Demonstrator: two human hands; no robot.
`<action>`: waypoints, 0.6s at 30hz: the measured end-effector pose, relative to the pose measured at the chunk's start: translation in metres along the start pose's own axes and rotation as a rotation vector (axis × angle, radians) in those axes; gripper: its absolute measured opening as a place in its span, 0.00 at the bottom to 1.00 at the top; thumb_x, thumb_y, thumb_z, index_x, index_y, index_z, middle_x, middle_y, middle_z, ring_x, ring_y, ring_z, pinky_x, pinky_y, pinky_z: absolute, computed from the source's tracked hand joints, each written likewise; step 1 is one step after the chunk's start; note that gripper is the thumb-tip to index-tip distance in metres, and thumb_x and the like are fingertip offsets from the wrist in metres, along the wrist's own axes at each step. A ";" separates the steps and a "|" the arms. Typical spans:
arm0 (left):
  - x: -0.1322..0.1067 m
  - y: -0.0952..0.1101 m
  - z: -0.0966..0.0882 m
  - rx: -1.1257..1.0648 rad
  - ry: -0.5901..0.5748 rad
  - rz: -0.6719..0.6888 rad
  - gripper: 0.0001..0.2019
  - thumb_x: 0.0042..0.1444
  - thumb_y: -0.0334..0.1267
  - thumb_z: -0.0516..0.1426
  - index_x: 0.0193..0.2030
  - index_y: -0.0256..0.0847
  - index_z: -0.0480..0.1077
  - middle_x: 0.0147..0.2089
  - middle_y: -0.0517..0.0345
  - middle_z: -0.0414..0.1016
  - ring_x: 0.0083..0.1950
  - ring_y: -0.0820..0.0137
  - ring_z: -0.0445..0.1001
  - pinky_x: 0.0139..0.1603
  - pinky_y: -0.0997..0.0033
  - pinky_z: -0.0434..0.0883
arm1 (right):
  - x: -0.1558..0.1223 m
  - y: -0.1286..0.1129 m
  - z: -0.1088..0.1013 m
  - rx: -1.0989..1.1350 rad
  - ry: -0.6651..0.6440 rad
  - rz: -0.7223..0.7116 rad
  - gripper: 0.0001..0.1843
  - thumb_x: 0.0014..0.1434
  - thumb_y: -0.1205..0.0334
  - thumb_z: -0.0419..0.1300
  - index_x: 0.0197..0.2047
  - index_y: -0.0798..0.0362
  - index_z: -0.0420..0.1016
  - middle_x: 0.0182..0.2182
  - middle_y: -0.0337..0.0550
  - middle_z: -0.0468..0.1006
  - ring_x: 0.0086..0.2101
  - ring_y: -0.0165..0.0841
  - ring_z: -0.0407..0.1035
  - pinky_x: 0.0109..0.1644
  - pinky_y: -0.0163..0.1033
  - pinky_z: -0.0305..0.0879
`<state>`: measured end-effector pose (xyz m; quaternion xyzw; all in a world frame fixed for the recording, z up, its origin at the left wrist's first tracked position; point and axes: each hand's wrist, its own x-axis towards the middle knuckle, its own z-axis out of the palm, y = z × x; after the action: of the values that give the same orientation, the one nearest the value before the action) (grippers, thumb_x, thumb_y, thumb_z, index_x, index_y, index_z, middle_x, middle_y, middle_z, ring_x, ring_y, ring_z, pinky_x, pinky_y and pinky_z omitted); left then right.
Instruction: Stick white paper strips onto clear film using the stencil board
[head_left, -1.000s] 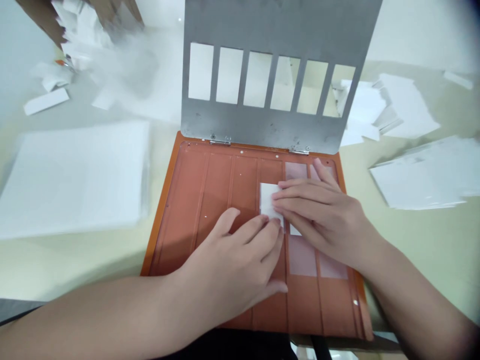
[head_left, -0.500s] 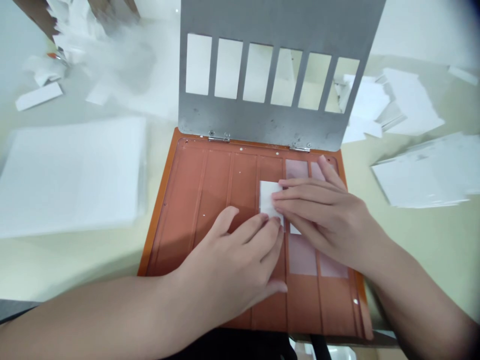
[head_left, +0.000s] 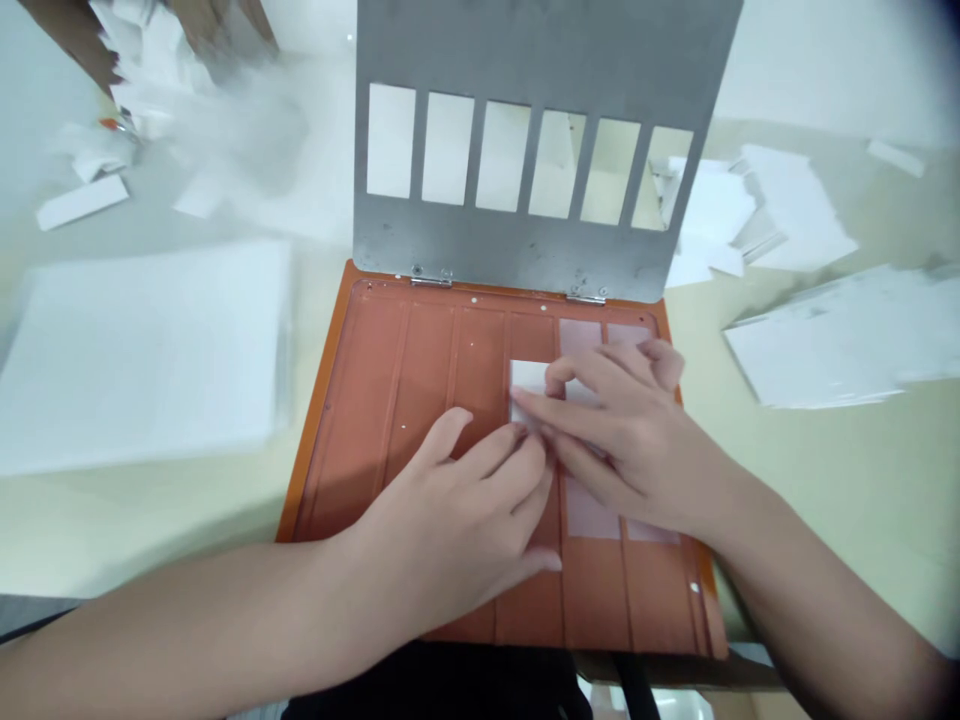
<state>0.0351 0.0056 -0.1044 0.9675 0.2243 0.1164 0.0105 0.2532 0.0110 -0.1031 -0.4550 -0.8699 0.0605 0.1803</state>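
A small white card (head_left: 528, 375) lies in a grooved channel of the orange-brown hinged board (head_left: 420, 370), right of its middle. My left hand (head_left: 480, 500) reaches in from the left, its fingertips at the card's lower part and its thumb held apart. From the right, my right hand (head_left: 622, 420) rests its outstretched fingers on the card, some of them spread. Both hands cover much of the card, so its lower end is hidden. Pale pinkish strips (head_left: 592, 508) lie in the two channels to the right, partly beneath my right hand.
The grey metal lid (head_left: 442, 240) stands raised on hinges behind the board, with several rectangular windows. A stack of white sheets (head_left: 142, 360) lies to the left. White cards (head_left: 825, 350) are stacked to the right, with loose pieces (head_left: 795, 205) behind. Crumpled white scraps (head_left: 150, 70) sit at the back left.
My right hand has shifted left over the card, and its fingers have spread and bent. My left hand stays nearly in place by the card. The view has shifted slightly.
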 end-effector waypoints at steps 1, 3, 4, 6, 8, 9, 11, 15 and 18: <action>0.000 0.000 0.000 0.002 0.002 0.002 0.25 0.69 0.52 0.49 0.55 0.31 0.72 0.55 0.50 0.77 0.56 0.62 0.70 0.57 0.54 0.63 | 0.000 0.000 0.000 0.006 -0.023 -0.007 0.19 0.65 0.66 0.51 0.53 0.45 0.78 0.40 0.44 0.74 0.38 0.37 0.64 0.47 0.52 0.52; 0.000 -0.001 0.000 0.008 0.005 0.009 0.25 0.69 0.52 0.49 0.54 0.31 0.73 0.53 0.50 0.77 0.54 0.62 0.72 0.57 0.54 0.63 | 0.000 0.000 -0.001 0.029 -0.039 -0.029 0.19 0.65 0.66 0.50 0.51 0.43 0.79 0.39 0.43 0.72 0.37 0.36 0.62 0.45 0.50 0.50; 0.000 -0.001 0.000 0.011 0.009 0.014 0.25 0.69 0.52 0.49 0.55 0.31 0.72 0.54 0.50 0.77 0.54 0.63 0.72 0.57 0.54 0.63 | -0.001 0.002 -0.002 0.036 -0.029 -0.032 0.20 0.65 0.66 0.50 0.50 0.42 0.80 0.39 0.43 0.71 0.37 0.36 0.61 0.45 0.50 0.49; 0.000 -0.001 0.000 0.021 0.024 0.017 0.25 0.69 0.51 0.49 0.57 0.31 0.71 0.56 0.49 0.76 0.56 0.63 0.71 0.57 0.55 0.62 | -0.003 0.006 -0.005 0.034 0.009 -0.011 0.19 0.65 0.66 0.50 0.47 0.42 0.82 0.38 0.42 0.71 0.39 0.37 0.61 0.44 0.49 0.48; 0.000 -0.002 0.001 0.030 0.031 0.020 0.25 0.69 0.51 0.50 0.58 0.31 0.70 0.57 0.48 0.76 0.58 0.62 0.71 0.58 0.57 0.62 | -0.005 0.010 -0.008 0.026 0.038 0.015 0.18 0.64 0.67 0.51 0.42 0.43 0.83 0.38 0.42 0.72 0.40 0.38 0.62 0.43 0.48 0.47; 0.001 -0.003 0.001 0.032 0.034 0.022 0.24 0.69 0.51 0.50 0.58 0.31 0.70 0.57 0.48 0.76 0.58 0.62 0.71 0.58 0.57 0.62 | -0.005 0.012 -0.009 0.031 0.046 0.020 0.18 0.63 0.67 0.52 0.39 0.43 0.83 0.37 0.41 0.72 0.40 0.38 0.63 0.44 0.48 0.46; 0.001 -0.004 0.002 0.029 0.036 0.031 0.24 0.69 0.51 0.50 0.58 0.32 0.70 0.57 0.47 0.76 0.57 0.62 0.72 0.58 0.58 0.62 | -0.007 0.015 -0.009 0.053 0.068 0.020 0.16 0.63 0.66 0.53 0.35 0.44 0.83 0.36 0.40 0.72 0.39 0.36 0.64 0.44 0.48 0.47; 0.003 -0.007 0.000 -0.001 0.029 0.046 0.22 0.68 0.50 0.52 0.57 0.33 0.70 0.56 0.45 0.75 0.55 0.61 0.73 0.56 0.58 0.62 | -0.006 0.018 -0.003 -0.040 0.128 0.107 0.13 0.66 0.59 0.54 0.44 0.46 0.82 0.37 0.42 0.72 0.38 0.36 0.64 0.44 0.47 0.47; 0.004 -0.008 -0.001 -0.013 0.008 0.049 0.22 0.67 0.50 0.54 0.56 0.32 0.70 0.53 0.46 0.76 0.52 0.62 0.74 0.54 0.58 0.62 | -0.003 0.019 0.004 -0.115 0.106 0.140 0.14 0.67 0.55 0.55 0.49 0.47 0.79 0.40 0.44 0.74 0.41 0.38 0.64 0.46 0.48 0.48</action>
<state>0.0348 0.0146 -0.1030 0.9721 0.1997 0.1221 0.0129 0.2675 0.0198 -0.1130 -0.5268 -0.8273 -0.0015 0.1950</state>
